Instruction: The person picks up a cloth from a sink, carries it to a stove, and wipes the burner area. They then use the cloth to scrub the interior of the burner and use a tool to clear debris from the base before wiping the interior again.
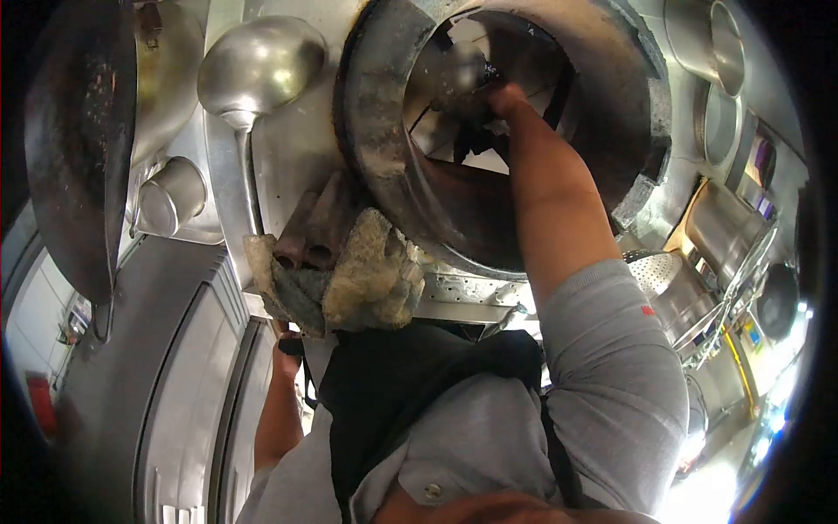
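My right arm reaches down through the round wok burner ring [384, 166]. Deep inside it, my right hand [504, 98] looks closed at the edge of a dark, roundish metal piece [463, 79]; what its fingers grip I cannot tell. Dark burner parts and pale light gaps surround it. My left hand [285, 348] is low at the stove front, beneath a worn, dirty towel [371, 271], beside a small black part [291, 347]. Its fingers are mostly hidden. Rusty metal tubes [314, 231] lie against the towel.
A large ladle [262, 65] rests on the steel stovetop left of the ring. Farther left are a blackened wok [80, 148] and a steel pot [173, 196]. Pots, a perforated strainer [653, 271] and a wire rack [733, 293] stand at right.
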Demonstrator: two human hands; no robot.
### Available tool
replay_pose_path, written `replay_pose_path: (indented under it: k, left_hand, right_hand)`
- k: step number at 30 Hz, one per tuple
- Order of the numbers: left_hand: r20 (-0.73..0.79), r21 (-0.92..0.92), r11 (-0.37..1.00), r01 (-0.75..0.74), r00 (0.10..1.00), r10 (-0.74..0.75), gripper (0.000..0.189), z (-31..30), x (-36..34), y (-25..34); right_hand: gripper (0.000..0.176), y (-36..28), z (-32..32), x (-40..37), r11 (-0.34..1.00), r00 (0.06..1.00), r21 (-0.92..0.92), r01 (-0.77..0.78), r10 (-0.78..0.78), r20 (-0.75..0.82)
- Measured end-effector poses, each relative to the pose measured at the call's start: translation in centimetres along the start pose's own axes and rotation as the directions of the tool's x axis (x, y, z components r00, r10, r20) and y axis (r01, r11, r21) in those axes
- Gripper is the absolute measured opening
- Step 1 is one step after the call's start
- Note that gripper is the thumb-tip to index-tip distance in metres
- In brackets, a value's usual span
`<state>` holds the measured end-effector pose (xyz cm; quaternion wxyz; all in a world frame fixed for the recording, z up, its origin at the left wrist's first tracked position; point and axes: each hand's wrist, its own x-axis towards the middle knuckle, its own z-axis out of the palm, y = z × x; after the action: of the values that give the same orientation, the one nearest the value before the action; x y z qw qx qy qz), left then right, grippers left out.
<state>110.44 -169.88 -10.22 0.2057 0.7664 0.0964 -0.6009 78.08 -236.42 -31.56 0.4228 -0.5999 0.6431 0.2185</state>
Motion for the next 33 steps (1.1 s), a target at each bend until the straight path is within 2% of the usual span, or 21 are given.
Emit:
replay_pose_path:
  k: [2, 5, 6, 7, 8, 10, 14, 15, 16, 17, 19, 20, 21, 22, 23, 24, 25, 26, 30, 32, 33]
  left_hand:
    - [0.025, 0.314, 0.940, -0.135, 0.991, 0.135, 0.016, -2.3, 1.7, -3.2]
    - [-0.036, 0.292, 0.946, -0.143, 0.986, 0.160, 0.014, -1.9, 1.3, -2.8]
    - [-0.038, 0.288, 0.947, -0.144, 0.986, 0.161, 0.014, -1.2, 0.3, -1.4]
    - [-0.002, 0.507, 0.824, -0.253, 0.955, 0.295, 0.014, 0.4, -1.6, 1.7]
    - [0.067, 0.692, 0.637, -0.339, 0.909, 0.412, 0.021, 1.5, -2.6, 3.6]
    - [0.072, 0.661, 0.665, -0.346, 0.912, 0.403, 0.020, 1.4, -2.3, 2.8]
    - [0.041, 0.601, 0.735, -0.315, 0.930, 0.364, 0.014, 1.8, -2.1, 3.1]
    - [0.042, 0.602, 0.735, -0.312, 0.932, 0.360, 0.014, 1.6, -2.3, 2.9]
    - [0.079, 0.656, 0.680, -0.327, 0.926, 0.370, 0.013, 1.0, -2.2, 2.3]
    - [0.110, 0.703, 0.619, -0.350, 0.914, 0.391, 0.012, 0.6, -1.3, 2.1]
    - [0.132, 0.638, 0.652, -0.410, 0.892, 0.432, 0.011, 0.0, 0.3, 0.1]
    - [0.154, 0.569, 0.682, -0.459, 0.874, 0.460, 0.011, -0.4, 0.1, -1.3]
    - [0.157, 0.567, 0.681, -0.464, 0.872, 0.464, 0.011, 0.1, -0.1, -0.3]
    - [0.203, 0.679, 0.584, -0.446, 0.878, 0.434, 0.013, 0.8, -0.7, 1.5]
    - [0.239, 0.777, 0.474, -0.415, 0.891, 0.387, 0.015, 1.3, -1.6, 2.7]
    - [0.235, 0.779, 0.476, -0.407, 0.894, 0.380, 0.015, 1.4, -1.8, 2.3]
    - [0.057, 0.331, 0.920, -0.212, 0.977, 0.205, 0.013, 1.6, -1.7, 2.0]
    - [0.015, -0.272, 0.961, 0.051, 0.999, -0.049, 0.013, 1.8, -1.4, 1.9]
    - [-0.046, -0.247, 0.969, 0.023, 0.998, -0.036, 0.016, 1.3, -0.7, 0.7]
    - [0.010, -0.493, 0.858, 0.148, 0.986, -0.164, 0.020, 2.3, -1.5, 2.1]
    - [0.010, -0.493, 0.857, 0.149, 0.986, -0.166, 0.020, 1.9, -1.4, 1.4]
  right_hand:
    - [0.051, -0.7, -0.2, -0.1, 0.999, 1.000, -0.050, -0.013, 0.012, -0.025]
    - [0.049, -1.5, -1.0, -0.8, 0.974, 0.992, -0.224, -0.011, -0.018, -0.127]
    - [0.046, -2.1, -2.4, -2.7, 0.968, 0.994, -0.233, 0.094, -0.104, -0.031]
    - [0.045, -2.5, -3.3, -3.8, 0.952, 0.980, -0.234, 0.197, -0.187, 0.064]
    - [0.045, -2.4, -3.4, -3.9, 0.951, 0.980, -0.237, 0.197, -0.188, 0.062]
    - [0.046, -2.1, -3.4, -3.9, 0.989, 0.990, -0.078, 0.127, -0.122, 0.065]
    - [0.039, -2.6, -1.5, -2.7, 0.972, 0.993, -0.212, 0.097, -0.110, -0.052]
    - [0.037, -3.9, -2.2, -4.2, 0.979, 0.992, -0.204, -0.004, -0.021, -0.123]
    - [0.035, -4.6, -2.8, -5.3, 0.976, 0.979, -0.191, -0.107, 0.069, -0.194]
    - [0.035, -4.5, -3.3, -5.0, 0.977, 0.978, -0.189, -0.100, 0.061, -0.202]
    - [0.034, -3.5, -3.9, -4.8, 0.915, 0.980, -0.364, 0.174, -0.197, -0.027]
    - [0.034, -3.2, -3.5, -5.2, 0.915, 0.982, -0.366, 0.169, -0.188, -0.018]
    - [0.031, -4.1, -3.8, -5.4, 0.836, 0.957, -0.472, 0.279, -0.284, 0.062]
    - [0.027, -5.1, -4.1, -5.4, 0.732, 0.917, -0.560, 0.388, -0.370, 0.151]
    - [0.027, -5.8, -3.8, -5.6, 0.732, 0.915, -0.557, 0.391, -0.371, 0.155]
    - [0.026, -6.3, -3.4, -6.0, 0.726, 0.903, -0.552, 0.410, -0.407, 0.136]
    - [0.024, -6.6, -3.1, -6.1, 0.718, 0.889, -0.549, 0.428, -0.443, 0.114]
    - [0.024, -6.7, -2.6, -5.6, 0.717, 0.888, -0.547, 0.431, -0.446, 0.115]
    - [0.025, -7.3, -1.7, -4.5, 0.778, 0.920, -0.504, 0.375, -0.379, 0.099]
    - [0.026, -7.5, -1.5, -4.4, 0.798, 0.944, -0.510, 0.322, -0.309, 0.112]
    - [0.027, -7.5, -1.5, -4.3, 0.805, 0.945, -0.499, 0.321, -0.309, 0.110]
